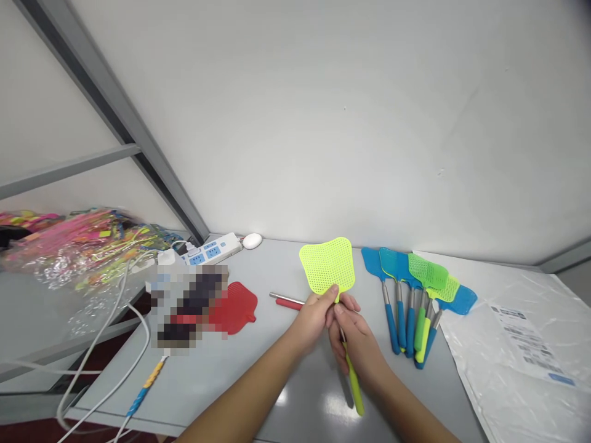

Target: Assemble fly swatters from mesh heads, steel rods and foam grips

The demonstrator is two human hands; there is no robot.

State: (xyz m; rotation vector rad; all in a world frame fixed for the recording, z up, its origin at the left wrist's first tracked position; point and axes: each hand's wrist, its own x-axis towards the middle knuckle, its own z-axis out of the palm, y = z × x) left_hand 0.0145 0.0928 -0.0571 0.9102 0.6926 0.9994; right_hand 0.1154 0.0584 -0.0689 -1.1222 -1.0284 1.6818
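Note:
A yellow-green fly swatter point(329, 266) is held upright in front of me, its perforated head up and its handle pointing down toward me. My left hand point(318, 314) grips it at the neck, thumb pressed just under the head. Just below, my right hand point(357, 338) closes around the metal shaft. Behind my left wrist lie a bare metal rod point(282, 297) and a red handle point(289, 304), partly hidden by that hand. Left of them rests a loose red swatter head point(236, 307). Several blue, green and yellow swatters point(410, 301) lie bunched together to the right.
A white power strip point(212, 249) with plugs and a white mouse-like object point(252, 240) stand by the wall. Cables point(124, 289) hang at left near plastic bags of colourful items point(106, 240). A white shipping bag point(517, 332) covers the right side. One patch at left is blurred out.

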